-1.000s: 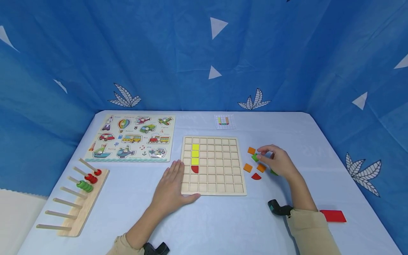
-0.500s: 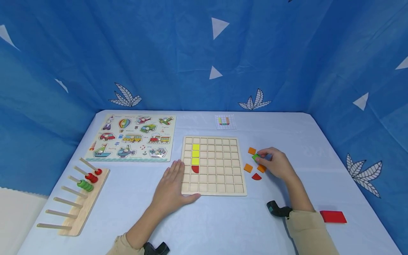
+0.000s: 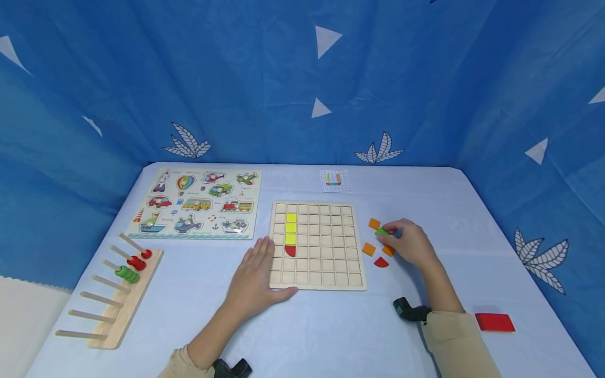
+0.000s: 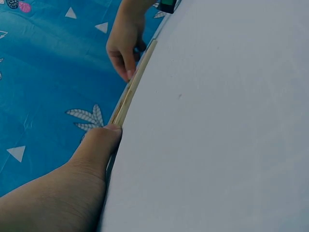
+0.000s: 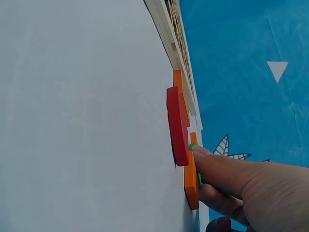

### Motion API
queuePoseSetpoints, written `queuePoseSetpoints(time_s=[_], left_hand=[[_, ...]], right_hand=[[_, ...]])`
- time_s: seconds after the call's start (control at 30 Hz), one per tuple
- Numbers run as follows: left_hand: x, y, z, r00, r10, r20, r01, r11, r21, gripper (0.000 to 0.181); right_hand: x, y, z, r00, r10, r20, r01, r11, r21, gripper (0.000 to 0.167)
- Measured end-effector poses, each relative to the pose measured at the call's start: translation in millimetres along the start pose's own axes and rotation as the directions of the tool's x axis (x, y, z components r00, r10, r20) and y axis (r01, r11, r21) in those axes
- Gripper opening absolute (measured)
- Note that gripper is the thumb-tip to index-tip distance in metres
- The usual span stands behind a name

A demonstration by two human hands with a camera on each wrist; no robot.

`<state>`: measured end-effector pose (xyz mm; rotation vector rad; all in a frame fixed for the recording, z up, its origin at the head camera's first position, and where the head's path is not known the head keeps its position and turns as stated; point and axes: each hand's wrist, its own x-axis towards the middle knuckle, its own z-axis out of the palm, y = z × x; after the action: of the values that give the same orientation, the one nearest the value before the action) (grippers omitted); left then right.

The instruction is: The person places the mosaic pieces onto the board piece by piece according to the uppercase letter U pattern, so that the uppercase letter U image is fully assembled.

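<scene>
Left hand [image 3: 255, 281] lying straight-fingered, the right hand [image 3: 409, 242] is pinching a flat green tile [image 3: 381, 231], closeness perhaps nudging an orange square tile [image 3: 388, 251].

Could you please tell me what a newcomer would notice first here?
Probably the wooden grid board near the head view's centre, where three yellow squares and a red quarter-circle line one column. To its right, the right hand pinches a green piece among orange squares.
</scene>
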<state>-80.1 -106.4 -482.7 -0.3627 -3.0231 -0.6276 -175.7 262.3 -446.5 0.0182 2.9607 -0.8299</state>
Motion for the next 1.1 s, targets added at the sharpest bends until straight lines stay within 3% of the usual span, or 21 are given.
queuePoseSetpoints(time_s=[0.33,0.6,1.1], left_hand=[[-0.8,-0.4,1.3,1.000,0.004,-0.017,-0.004,1.000,0.010,0.122],[-0.9,-0.3,1.1,1.000,0.004,-0.013,-0.003,1.000,0.012,0.123],[-0.7,0.8,-0.5,1.000,-0.002,-0.007,0.002,1.000,0.000,0.123]], right_hand=[[-0.5,1.4,-0.6,1.000,0.006,0.026,-0.008,0.998,0.063,0.028],[-1.8,-2.3,-2.6,0.997,-0.069,-0.017,0.070,0.991,0.110,0.024],[-5.0,-49.0,11.5,0.981,-0.174,0.081,0.147,0.953,0.266,0.020]])
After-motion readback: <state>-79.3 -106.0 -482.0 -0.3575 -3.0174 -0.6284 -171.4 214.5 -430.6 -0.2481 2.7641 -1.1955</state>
